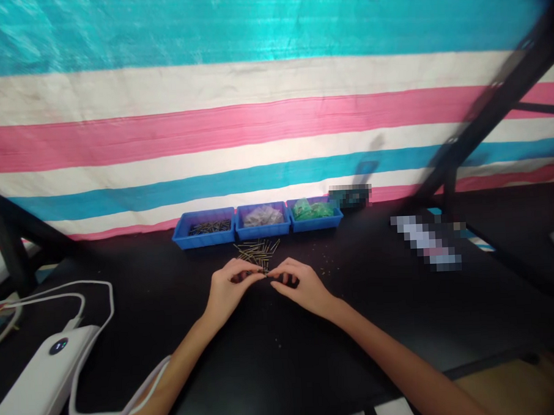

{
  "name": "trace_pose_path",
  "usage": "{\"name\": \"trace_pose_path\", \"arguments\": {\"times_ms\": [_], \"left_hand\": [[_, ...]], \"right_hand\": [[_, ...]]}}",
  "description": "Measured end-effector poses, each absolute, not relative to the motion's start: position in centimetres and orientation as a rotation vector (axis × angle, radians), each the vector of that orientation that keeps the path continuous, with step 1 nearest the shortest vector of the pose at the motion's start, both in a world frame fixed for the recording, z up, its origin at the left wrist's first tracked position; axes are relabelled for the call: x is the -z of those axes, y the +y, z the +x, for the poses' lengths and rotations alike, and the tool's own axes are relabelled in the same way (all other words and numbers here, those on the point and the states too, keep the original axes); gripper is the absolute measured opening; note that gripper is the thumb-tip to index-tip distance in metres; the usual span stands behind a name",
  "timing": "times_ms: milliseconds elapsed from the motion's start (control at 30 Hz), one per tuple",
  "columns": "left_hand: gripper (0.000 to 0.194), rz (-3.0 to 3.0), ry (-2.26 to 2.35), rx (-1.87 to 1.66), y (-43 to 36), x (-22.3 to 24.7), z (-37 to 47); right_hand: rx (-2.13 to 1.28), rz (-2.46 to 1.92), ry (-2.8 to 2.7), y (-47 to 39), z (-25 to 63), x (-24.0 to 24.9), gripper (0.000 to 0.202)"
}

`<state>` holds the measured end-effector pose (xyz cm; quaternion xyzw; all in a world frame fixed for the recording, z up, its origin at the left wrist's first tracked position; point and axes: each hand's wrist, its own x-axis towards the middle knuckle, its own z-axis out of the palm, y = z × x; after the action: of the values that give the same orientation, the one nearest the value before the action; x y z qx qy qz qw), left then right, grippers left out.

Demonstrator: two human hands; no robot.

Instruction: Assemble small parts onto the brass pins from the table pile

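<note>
My left hand (229, 287) is closed in a pinch, thumb and forefinger meeting around something too small to make out. My right hand (303, 287) curls in from the other side, its fingertips at the same spot and almost touching the left ones. Whatever sits between the fingertips is mostly hidden. Just beyond them, a loose pile of thin, brass-coloured metal rods (259, 250) lies on the black table (247, 368). Behind it stands a blue bin (205, 238) with darker thin metal pieces (210, 227) in it.
Two more blue bins hold clear plastic bags (263, 216) and green plastic bags (312, 209). Tiny bits (324, 270) are scattered right of the pile. A white power bank (46, 383) with a white cable (111, 300) lies left. Black frame bars (478, 101) and a striped sheet (209, 131) bound the table.
</note>
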<state>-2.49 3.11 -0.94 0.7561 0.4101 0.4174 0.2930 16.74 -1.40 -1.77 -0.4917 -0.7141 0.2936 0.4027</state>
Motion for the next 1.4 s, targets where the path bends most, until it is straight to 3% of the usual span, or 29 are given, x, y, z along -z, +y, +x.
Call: {"name": "trace_pose_path", "arguments": {"times_ms": [433,1000,1400], "left_hand": [[0.022,1.603,1.057,-1.018,2.1,1.3,-1.2],[0.016,1.736,1.017,-1.078,2.1,0.9,-1.0],[0.021,1.956,0.893,-0.868,1.2,1.2,-0.8]], "right_hand": [[-0.742,-1.282,-1.746,-1.7,16.2,1.3,0.014],[-0.705,-1.209,-1.611,-1.8,16.3,0.9,0.010],[-0.822,-1.107,-1.638,-1.8,16.0,1.3,0.013]]}}
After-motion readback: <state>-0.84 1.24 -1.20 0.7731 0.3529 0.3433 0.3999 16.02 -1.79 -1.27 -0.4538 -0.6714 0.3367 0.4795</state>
